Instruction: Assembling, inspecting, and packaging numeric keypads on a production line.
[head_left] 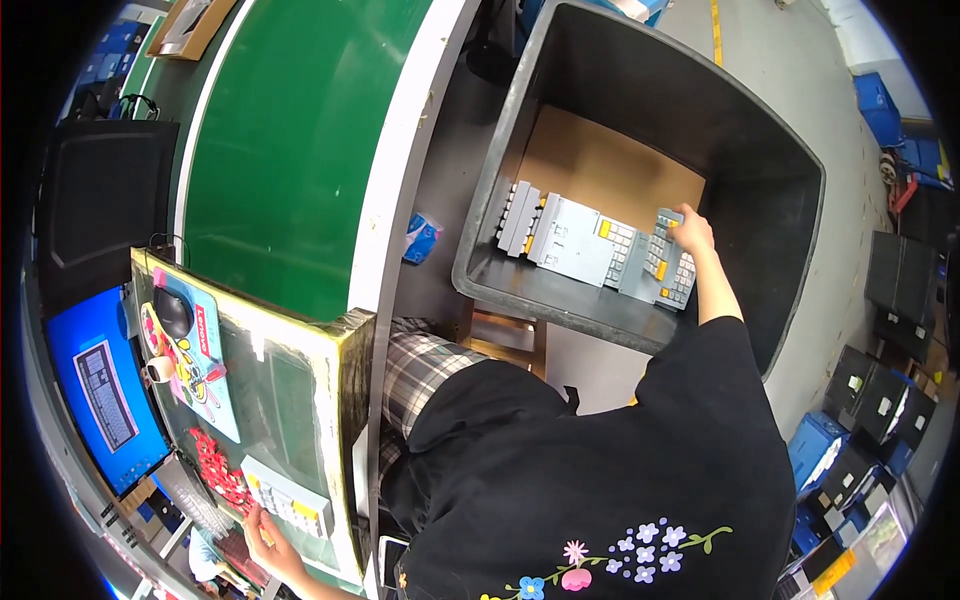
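My right hand (692,232) reaches into a big black bin and grips the top end of a small grey keyboard (660,245) with white and yellow keys. That keyboard stands tilted against a row of similar grey keyboards (575,240) along the near side of the bin; some show keys, others their plain backs. At the lower left, my left hand (268,545) is over the workbench with its fingers loosely stretched. Its fingertips are at the end of a red bundle (218,470) with white specks, close to another grey keyboard (288,497) with yellow keys.
A brown cardboard sheet (610,160) lines the black bin (760,130). On the bench are a black mouse (173,312), a colourful mouse pad (205,350) and a dark keyboard (195,495) below a lit monitor (105,390). A green-topped table (290,140) stands left of the bin.
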